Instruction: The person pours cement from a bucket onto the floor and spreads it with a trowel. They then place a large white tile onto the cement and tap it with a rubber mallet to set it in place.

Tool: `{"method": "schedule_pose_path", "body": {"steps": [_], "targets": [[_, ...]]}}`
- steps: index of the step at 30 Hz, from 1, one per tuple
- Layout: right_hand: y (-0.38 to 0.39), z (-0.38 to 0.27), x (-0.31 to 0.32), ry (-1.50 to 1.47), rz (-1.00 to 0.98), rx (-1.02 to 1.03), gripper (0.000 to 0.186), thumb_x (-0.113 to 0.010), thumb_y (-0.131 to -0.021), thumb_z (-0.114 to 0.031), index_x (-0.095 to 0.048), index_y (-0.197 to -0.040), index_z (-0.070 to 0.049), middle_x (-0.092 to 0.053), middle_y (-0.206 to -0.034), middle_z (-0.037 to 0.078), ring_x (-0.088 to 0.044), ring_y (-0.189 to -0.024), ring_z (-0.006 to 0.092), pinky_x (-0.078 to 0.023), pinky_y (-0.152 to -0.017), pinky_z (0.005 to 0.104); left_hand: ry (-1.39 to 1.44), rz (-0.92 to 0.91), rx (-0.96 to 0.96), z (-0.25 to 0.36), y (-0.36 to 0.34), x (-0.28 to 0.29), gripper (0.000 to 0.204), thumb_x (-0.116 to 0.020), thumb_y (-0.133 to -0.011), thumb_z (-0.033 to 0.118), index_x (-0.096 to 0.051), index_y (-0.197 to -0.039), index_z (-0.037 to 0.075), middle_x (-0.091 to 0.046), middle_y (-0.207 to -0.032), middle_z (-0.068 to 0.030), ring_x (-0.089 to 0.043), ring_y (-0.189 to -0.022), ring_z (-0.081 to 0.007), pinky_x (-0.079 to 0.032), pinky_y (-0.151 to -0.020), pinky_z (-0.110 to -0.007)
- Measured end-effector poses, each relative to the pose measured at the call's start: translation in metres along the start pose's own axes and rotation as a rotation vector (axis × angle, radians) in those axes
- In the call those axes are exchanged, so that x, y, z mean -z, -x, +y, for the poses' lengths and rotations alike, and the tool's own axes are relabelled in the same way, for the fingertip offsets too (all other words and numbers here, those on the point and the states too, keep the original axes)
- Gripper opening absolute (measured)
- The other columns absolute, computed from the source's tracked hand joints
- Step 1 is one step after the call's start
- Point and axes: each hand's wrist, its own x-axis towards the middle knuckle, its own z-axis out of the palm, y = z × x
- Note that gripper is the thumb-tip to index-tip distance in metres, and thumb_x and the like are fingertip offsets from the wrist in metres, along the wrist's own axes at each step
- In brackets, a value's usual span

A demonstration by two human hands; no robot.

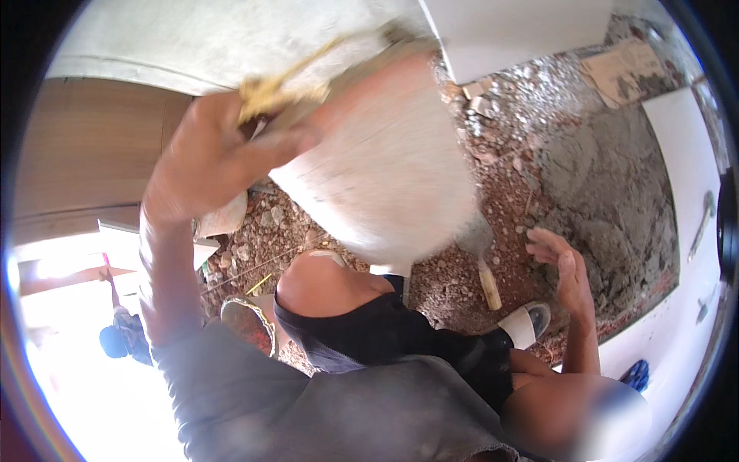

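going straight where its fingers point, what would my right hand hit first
Probably the lower right side of the large pale object held in the left hand, with the trowel blade just below that line in the picture. Depth is unclear, so the right hand might pass beneath it.

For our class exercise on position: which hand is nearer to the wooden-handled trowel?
Right. The right hand is open just right of the trowel, apart from it; the left hand is farther, up-left in the picture, gripping the blurred pale object.
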Motion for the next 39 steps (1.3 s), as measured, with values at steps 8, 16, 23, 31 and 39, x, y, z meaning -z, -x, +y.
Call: {"method": "schedule_pose_path", "body": {"steps": [8, 16, 23, 31, 39], "targets": [[0.002, 0.062, -0.039, 0.241, -0.065, -0.411, 0.067, -0.052, -0.089, -0.055, -0.052, -0.127, 0.0, -0.058, -0.121, 0.022, -0.058, -0.11, 0.0318, -0.045, -0.094, 0.0396, -0.374, 0.247, -0.004, -0.248, 0.093, -0.124, 0.012, -0.061, -0.077, 0.008, -0.059, -0.089, 0.008, -0.056, -0.077, -0.0102, -0.058, -0.064, -0.0262, -0.049, -0.055, -0.037], [-0.006, 0.116, -0.087, 0.811, -0.161, -0.312, 0.062, -0.069, -0.079, -0.046, -0.052, -0.121, -0.003, -0.056, -0.118, 0.023, -0.056, -0.109, 0.0386, -0.048, -0.087, 0.0457, -0.341, 0.191, 0.384, -0.277, 0.185, -0.217, 0.018, -0.064, -0.074, 0.011, -0.059, -0.091, 0.011, -0.056, -0.085, -0.0079, -0.061, -0.07, -0.0268, -0.051, -0.055, -0.038], [0.0, 0.105, -0.079, 0.587, -0.111, -0.492, 0.042, -0.063, -0.078, -0.032, -0.051, -0.105, -0.002, -0.062, -0.101, 0.023, -0.06, -0.093, 0.0411, -0.048, -0.077, 0.0505, -0.495, 0.33, 0.013, -0.302, 0.088, -0.223, 0.032, -0.064, -0.077, 0.02, -0.054, -0.105, 0.007, -0.052, -0.102, -0.0136, -0.057, -0.087, -0.0302, -0.047, -0.07, -0.04], [0.149, -0.015, 0.007, 0.778, 0.444, -0.375, 0.038, -0.054, -0.089, -0.048, -0.053, -0.104, -0.012, -0.055, -0.086, 0.009, -0.061, -0.079, 0.0284, -0.049, -0.061, 0.0422, -0.597, 0.469, -0.24, -0.3, -0.008, -0.245, 0.051, -0.065, -0.081, 0.031, -0.049, -0.12, 0.002, -0.047, -0.121, -0.0202, -0.051, -0.107, -0.0341, -0.043, -0.086, -0.043], [0.24, 0.084, 0.108, 1.117, 0.606, -0.814, 0.053, -0.04, -0.091, -0.061, -0.047, -0.09, -0.009, -0.054, -0.074, 0.013, -0.058, -0.059, 0.0281, -0.05, -0.05, 0.0401, -0.598, 0.51, -0.415, -0.257, -0.065, -0.245, 0.064, -0.064, -0.085, 0.038, -0.045, -0.131, -0.002, -0.042, -0.137, -0.0248, -0.045, -0.123, -0.0376, -0.039, -0.099, -0.046]]}}
